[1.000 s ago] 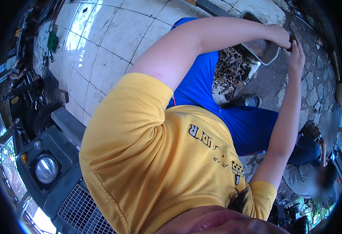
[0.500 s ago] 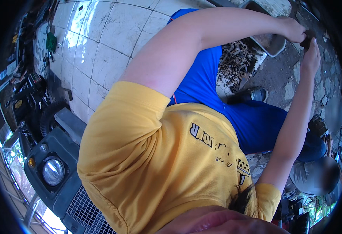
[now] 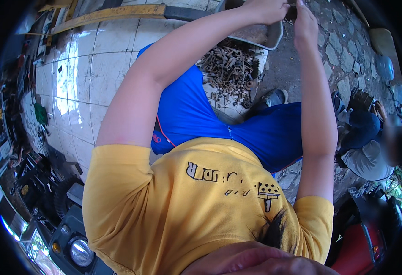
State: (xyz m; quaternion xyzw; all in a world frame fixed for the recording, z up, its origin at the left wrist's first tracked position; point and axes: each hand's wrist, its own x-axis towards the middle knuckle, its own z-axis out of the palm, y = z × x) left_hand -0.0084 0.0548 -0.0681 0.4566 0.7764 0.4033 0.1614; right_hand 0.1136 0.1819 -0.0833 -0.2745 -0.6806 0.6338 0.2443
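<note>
My left hand (image 3: 267,10) and right hand (image 3: 305,20) meet at arm's length above the grey metal tray (image 3: 260,36), both closed on a small dark part (image 3: 292,11) (too small to identify). I judge I'm mid-way working it; next needs a firm twist, with the rusty pile of bolts (image 3: 230,73) below.

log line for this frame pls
left hand: on small dark part | right hand: same part | over metal tray | bolt pile below

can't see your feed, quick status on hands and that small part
Left hand and right hand together on small dark part. Over metal tray. Nothing in the way.
</note>
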